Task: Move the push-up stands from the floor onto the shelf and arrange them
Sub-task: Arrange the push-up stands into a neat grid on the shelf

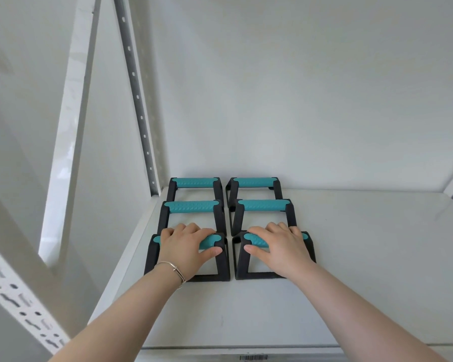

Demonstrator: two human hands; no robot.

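Note:
Several black push-up stands with teal grips stand on the white shelf in two columns of three, near its back left corner. My left hand grips the teal bar of the front left stand. My right hand grips the bar of the front right stand. Both front stands rest on the shelf. Behind them are the middle left stand and middle right stand, then the back left stand and back right stand close to the wall.
A perforated shelf upright rises at the back left corner, and another slotted upright crosses the near left. A white wall stands behind. The shelf's front edge carries a barcode label. Bare shelf surface extends to the right.

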